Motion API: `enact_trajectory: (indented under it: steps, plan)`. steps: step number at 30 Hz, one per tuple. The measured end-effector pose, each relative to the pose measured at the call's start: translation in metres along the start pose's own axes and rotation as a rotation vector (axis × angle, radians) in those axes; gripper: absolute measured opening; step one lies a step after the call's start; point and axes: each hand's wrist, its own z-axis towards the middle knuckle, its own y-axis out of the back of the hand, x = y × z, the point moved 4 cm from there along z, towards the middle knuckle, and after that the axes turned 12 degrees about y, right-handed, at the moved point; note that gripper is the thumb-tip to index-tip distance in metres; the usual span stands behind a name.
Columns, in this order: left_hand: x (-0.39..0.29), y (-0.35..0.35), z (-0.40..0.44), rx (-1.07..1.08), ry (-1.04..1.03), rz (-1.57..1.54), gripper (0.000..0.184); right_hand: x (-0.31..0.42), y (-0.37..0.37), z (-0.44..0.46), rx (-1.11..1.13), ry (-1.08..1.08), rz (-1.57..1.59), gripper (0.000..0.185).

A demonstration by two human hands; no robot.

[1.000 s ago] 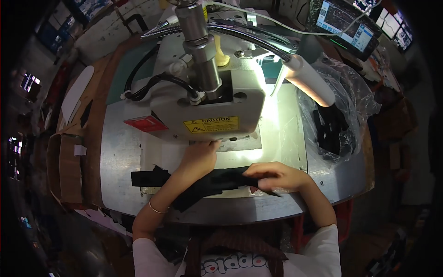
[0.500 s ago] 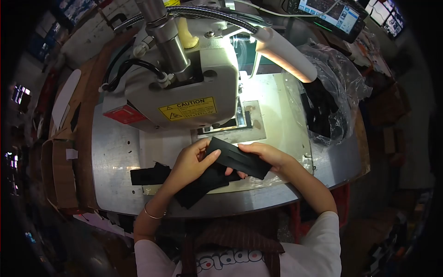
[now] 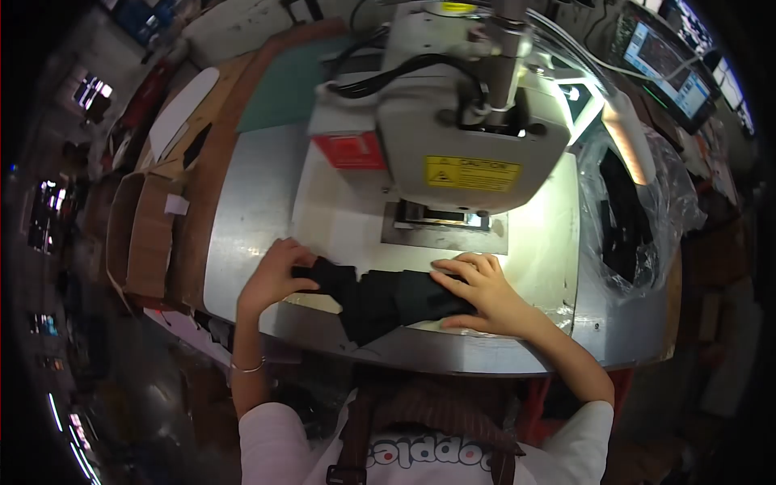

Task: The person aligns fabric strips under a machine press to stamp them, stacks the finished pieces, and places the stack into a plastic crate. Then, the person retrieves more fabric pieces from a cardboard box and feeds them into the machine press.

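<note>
Several dark fabric pieces (image 3: 376, 303) lie in an overlapping row along the front of the sewing machine's work surface. At their left end, my left hand (image 3: 275, 276) has its thumb and fingers closed around the end of a black fabric piece (image 3: 330, 277). My right hand (image 3: 482, 297) rests over the right end of the row on a dark fabric piece (image 3: 430, 296), fingers spread, thumb along the near edge. The sewing machine head (image 3: 461, 129), with a yellow caution label, stands just beyond the hands.
A metal plate (image 3: 444, 237) lies under the machine head. To the right is a clear plastic bag (image 3: 667, 218) with black pieces inside, below a white lamp (image 3: 630, 137). A lit screen (image 3: 667, 69) stands at back right. An open cardboard box (image 3: 149, 234) sits at left.
The black piece held up between both hands is now down on the row. My hands have moved apart, left to the row's left end, right to its right. The camera view has shifted.
</note>
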Motion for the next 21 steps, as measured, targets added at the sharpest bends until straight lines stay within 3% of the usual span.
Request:
enact_trajectory:
  steps: [3,7,10,13,16,21]
  plan:
    - [-0.012,-0.011,0.007,0.006,0.049,-0.199,0.04,0.004,-0.005,0.005,0.037,-0.002,0.117,0.063]
    - [-0.028,-0.018,0.009,0.132,-0.018,-0.409,0.057,0.006,-0.014,0.007,0.081,-0.014,0.129,0.067]
    - [-0.051,0.001,-0.013,-0.301,-0.103,-0.029,0.063,0.01,-0.004,0.009,0.051,-0.084,0.191,0.066]
    - [-0.081,-0.03,-0.042,0.024,-0.318,-0.192,0.061,0.003,0.002,0.003,0.04,-0.237,0.217,0.066]
    - [-0.094,-0.056,-0.05,-0.166,-0.364,0.023,0.053,0.003,0.001,0.006,0.077,-0.31,0.328,0.062]
    - [-0.094,-0.063,-0.034,-0.116,-0.412,-0.016,0.046,0.005,0.0,0.012,-0.018,-0.161,0.341,0.059]
